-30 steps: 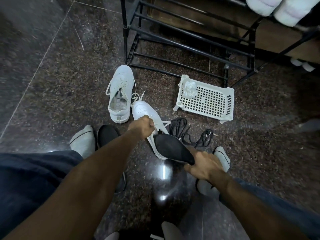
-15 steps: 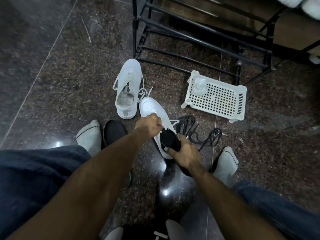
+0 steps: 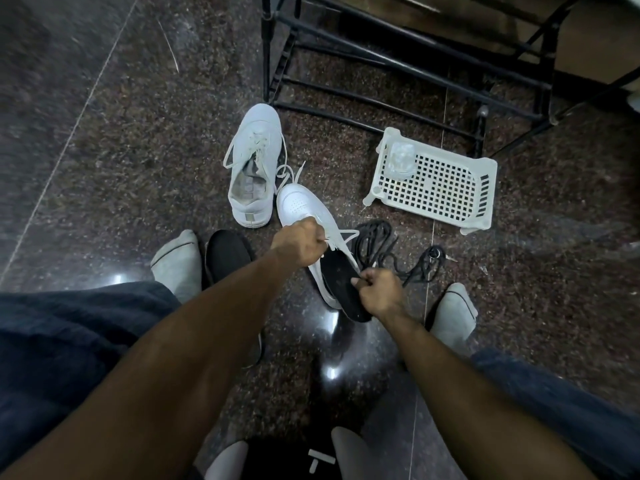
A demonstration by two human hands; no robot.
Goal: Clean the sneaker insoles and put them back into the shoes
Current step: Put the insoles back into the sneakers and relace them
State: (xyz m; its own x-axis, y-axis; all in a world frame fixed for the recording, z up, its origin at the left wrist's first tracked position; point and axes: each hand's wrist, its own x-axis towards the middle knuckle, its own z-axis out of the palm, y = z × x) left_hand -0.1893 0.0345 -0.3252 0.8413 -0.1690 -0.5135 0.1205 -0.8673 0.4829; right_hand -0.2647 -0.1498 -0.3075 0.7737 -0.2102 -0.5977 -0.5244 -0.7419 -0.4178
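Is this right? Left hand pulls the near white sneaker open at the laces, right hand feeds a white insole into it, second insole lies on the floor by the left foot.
Not quite: the insole in the right hand is black, not white, as the head view shows. The rest stands: the left hand grips the laces of the near white sneaker, and the second insole lies by the left foot.

1 head-worn view looks steeply down, close over the forearms, at the dark stone floor.
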